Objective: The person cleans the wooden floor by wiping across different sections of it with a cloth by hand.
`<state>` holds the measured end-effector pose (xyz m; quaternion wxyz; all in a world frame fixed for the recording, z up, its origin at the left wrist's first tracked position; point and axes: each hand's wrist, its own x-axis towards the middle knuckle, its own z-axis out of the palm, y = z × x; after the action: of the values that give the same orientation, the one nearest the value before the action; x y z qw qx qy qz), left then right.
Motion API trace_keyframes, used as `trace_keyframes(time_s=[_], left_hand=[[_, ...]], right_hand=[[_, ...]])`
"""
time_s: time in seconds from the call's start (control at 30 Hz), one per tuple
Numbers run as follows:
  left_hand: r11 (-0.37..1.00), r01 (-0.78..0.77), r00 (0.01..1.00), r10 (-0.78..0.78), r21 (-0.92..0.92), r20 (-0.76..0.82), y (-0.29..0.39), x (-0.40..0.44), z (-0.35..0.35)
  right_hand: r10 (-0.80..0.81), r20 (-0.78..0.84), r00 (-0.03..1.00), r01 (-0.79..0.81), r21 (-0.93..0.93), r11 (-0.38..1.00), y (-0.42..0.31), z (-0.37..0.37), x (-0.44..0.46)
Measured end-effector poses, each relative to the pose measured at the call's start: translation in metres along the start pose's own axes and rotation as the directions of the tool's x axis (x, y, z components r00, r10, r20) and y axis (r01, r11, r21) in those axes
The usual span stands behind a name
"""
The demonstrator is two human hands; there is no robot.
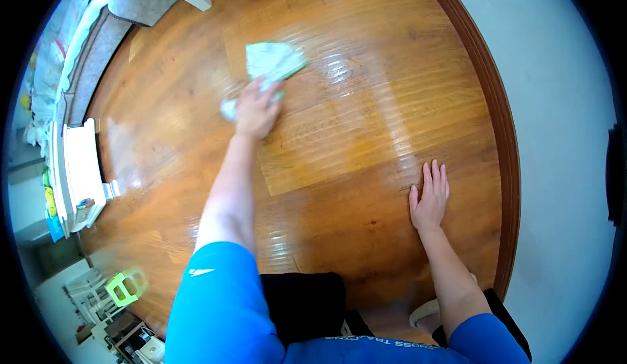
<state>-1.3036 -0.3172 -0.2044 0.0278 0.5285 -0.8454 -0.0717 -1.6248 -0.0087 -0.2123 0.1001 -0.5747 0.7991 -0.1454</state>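
Note:
A pale green-white cloth (275,60) lies spread on the wooden floor (326,142), partly bunched. On its lower part rests my left hand (257,108), slightly blurred, pressing the cloth against the boards; the cloth sticks out above the fingers and to their left. My right hand (431,197) is set down on the floor at the right, fingers stretched out and holding nothing. Wet-looking shiny streaks show on the boards between the two hands.
A brown baseboard (501,135) curves along the pale wall (562,135) at the right. At the left stand a grey sofa (98,63) and a white cabinet (81,168). A green stool (124,288) is at the lower left.

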Motion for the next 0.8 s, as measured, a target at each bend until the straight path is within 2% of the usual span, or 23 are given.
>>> trace_keyframes(time_s=[0.03,0.07,0.1,0.13,0.17,0.2,0.27,0.33,0.4,0.43,0.47,0.5,0.53,0.57,0.6,0.63,0.67,0.7,0.73,0.77,0.8], left_hand=[[0.995,0.088,0.994,-0.086,0.037,-0.064,-0.048,-0.021,0.01],[0.981,0.189,0.981,-0.187,0.037,-0.058,-0.098,-0.048,0.017],[0.937,0.342,0.937,-0.346,0.073,0.043,-0.125,-0.078,0.004],[0.83,0.551,0.833,-0.553,0.086,-0.002,-0.142,-0.114,0.005],[0.654,0.747,0.658,-0.753,0.119,0.011,-0.147,-0.141,0.004],[0.46,0.879,0.465,-0.885,0.123,-0.007,-0.128,-0.159,0.0],[0.285,0.953,0.299,-0.938,0.101,-0.173,-0.085,-0.157,0.013],[0.225,0.971,0.235,-0.961,0.075,-0.149,-0.07,-0.115,0.011],[0.403,0.912,0.41,-0.903,0.077,-0.126,-0.065,-0.06,0.024],[0.592,0.798,0.601,-0.767,0.114,-0.226,-0.061,-0.03,0.041],[0.657,0.744,0.665,-0.707,0.121,-0.241,-0.022,0.01,0.038],[0.679,0.733,0.678,-0.727,0.031,-0.107,0.03,0.049,0.014],[0.769,0.639,0.762,-0.631,0.014,-0.148,0.05,0.082,0.029],[0.843,0.533,0.822,-0.498,0.067,-0.276,0.071,0.114,0.051],[0.873,0.487,0.863,-0.483,-0.011,-0.147,0.118,0.141,0.034],[0.909,0.417,0.898,-0.414,-0.018,-0.147,0.157,0.164,0.041],[0.943,0.291,0.949,-0.306,-0.159,-0.078,0.19,0.183,0.044],[0.976,0.16,0.979,-0.176,-0.15,-0.106,0.234,0.187,0.049],[0.985,-0.044,0.994,0.025,-0.17,-0.108,0.27,0.189,0.056],[0.964,-0.205,0.978,0.195,-0.169,-0.071,0.306,0.184,0.067],[0.925,-0.346,0.934,0.355,-0.159,0.033,0.339,0.159,0.044]], right_hand=[[0.006,-0.002,1.0,-0.006,0.012,1.0,0.0,0.001,0.0],[-0.001,-0.002,1.0,0.001,-0.001,1.0,0.0,0.001,0.0],[-0.005,0.002,1.0,0.005,-0.016,1.0,0.001,0.002,0.0],[0.007,0.005,1.0,-0.007,-0.009,1.0,0.001,0.002,0.0],[-0.001,0.01,1.0,0.002,-0.022,1.0,0.001,0.002,-0.001],[-0.011,0.014,1.0,0.011,-0.034,0.999,0.001,0.002,0.0],[-0.012,0.017,1.0,0.012,-0.033,0.999,0.001,0.003,0.0],[-0.014,0.03,0.999,0.015,-0.041,0.999,0.002,0.003,-0.001],[-0.016,0.04,0.999,0.018,-0.046,0.999,0.001,0.003,0.0],[-0.006,0.037,0.999,0.008,-0.047,0.999,0.001,0.004,0.0],[-0.011,0.036,0.999,0.013,-0.04,0.999,0.002,0.005,-0.002],[-0.018,0.032,0.999,0.019,-0.034,0.999,0.002,0.005,-0.001],[-0.008,0.026,1.0,0.009,-0.036,0.999,0.002,0.006,-0.001],[0.0,0.044,0.999,0.001,-0.029,1.0,0.002,0.006,-0.001],[0.008,0.061,0.998,-0.007,-0.023,1.0,0.003,0.004,-0.001],[0.007,0.05,0.999,-0.007,-0.012,1.0,0.003,0.003,0.0],[0.014,0.047,0.999,-0.013,-0.019,1.0,0.004,0.004,-0.001],[0.004,0.034,0.999,-0.004,-0.004,1.0,0.005,0.005,-0.001],[-0.005,0.021,1.0,0.005,0.015,1.0,0.005,0.005,-0.002],[0.002,0.016,1.0,-0.003,0.029,1.0,0.005,0.004,-0.002],[0.009,0.011,1.0,-0.009,0.034,0.999,0.005,0.003,-0.003]])
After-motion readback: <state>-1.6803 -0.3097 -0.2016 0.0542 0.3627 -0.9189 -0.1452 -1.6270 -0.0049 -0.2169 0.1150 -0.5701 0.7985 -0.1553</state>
